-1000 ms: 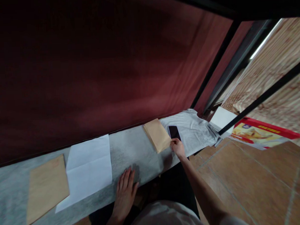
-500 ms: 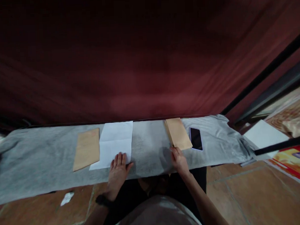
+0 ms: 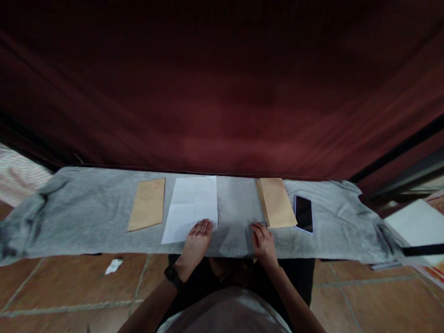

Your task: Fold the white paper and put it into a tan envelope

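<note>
A creased white sheet lies flat on the grey cloth. My left hand rests on its lower right part, palm down with the fingers stretched out. To the right, my right hand is on the cloth, just below and left of a small stack of brown envelopes; its fingers are bent, and whether they pinch anything is too small to make out. One more brown envelope lies left of the white sheet.
A phone lies face up right of the envelope stack. Behind the cloth hangs a dark red fabric. A white board and dark bars are at the right. A scrap of paper is on the tiled floor.
The view has shifted, so everything on the cloth appears further right. My right hand has moved off the corner of the envelope stack onto the cloth. My left hand stays on the sheet.
</note>
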Tool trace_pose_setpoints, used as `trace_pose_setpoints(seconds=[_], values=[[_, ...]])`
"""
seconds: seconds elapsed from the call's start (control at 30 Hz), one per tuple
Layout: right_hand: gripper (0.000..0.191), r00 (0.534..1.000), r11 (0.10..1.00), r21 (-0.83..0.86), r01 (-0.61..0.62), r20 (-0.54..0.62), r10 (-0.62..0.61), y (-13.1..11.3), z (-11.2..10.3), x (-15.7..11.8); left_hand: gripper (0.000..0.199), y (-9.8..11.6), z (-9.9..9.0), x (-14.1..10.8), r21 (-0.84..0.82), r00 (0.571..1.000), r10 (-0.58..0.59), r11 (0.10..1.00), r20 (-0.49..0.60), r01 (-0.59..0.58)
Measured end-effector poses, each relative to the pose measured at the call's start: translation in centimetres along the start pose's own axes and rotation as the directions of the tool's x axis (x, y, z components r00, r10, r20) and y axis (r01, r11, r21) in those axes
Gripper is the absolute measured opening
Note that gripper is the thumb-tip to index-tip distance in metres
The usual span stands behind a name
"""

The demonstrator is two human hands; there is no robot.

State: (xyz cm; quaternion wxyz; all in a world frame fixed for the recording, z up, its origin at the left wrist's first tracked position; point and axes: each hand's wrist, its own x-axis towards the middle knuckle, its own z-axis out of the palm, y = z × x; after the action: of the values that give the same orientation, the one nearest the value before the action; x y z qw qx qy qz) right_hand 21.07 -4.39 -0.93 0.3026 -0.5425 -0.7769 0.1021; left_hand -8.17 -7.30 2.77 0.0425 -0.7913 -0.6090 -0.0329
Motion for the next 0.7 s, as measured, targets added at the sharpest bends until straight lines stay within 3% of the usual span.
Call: trace_pose_setpoints(seconds=[0.17,0.3,0.5,0.6,0.7], values=[[0.037,0.993,0.983,0.147,-0.112,-0.032,0.118,-0.3,-0.3,0.8,0.053,7.3,0.4,1.2,-0.090,0.990,0.139,0.987,0.015,-0.137],[0.038,0.988,0.962,0.242,-0.128,-0.056,0.146,-1.1,-0.4,1.4,0.050,10.2,0.9,1.8,-0.166,0.971,0.241,0.957,-0.001,-0.238],[0.041,0.996,0.959,0.273,-0.080,-0.013,0.087,-3.0,0.3,2.4,0.038,11.0,1.4,1.5,-0.221,0.945,0.319,0.919,-0.075,-0.327],[0.042,0.998,0.961,0.277,-0.018,0.063,0.000,-3.7,0.8,3.0,0.038,10.2,0.9,0.8,-0.281,0.958,0.265,0.916,-0.111,-0.286],[0.044,0.991,0.967,0.251,0.038,0.115,-0.069,-4.7,1.3,3.5,0.044,8.1,0.4,0.3,-0.291,0.982,0.125,0.943,-0.139,-0.161]])
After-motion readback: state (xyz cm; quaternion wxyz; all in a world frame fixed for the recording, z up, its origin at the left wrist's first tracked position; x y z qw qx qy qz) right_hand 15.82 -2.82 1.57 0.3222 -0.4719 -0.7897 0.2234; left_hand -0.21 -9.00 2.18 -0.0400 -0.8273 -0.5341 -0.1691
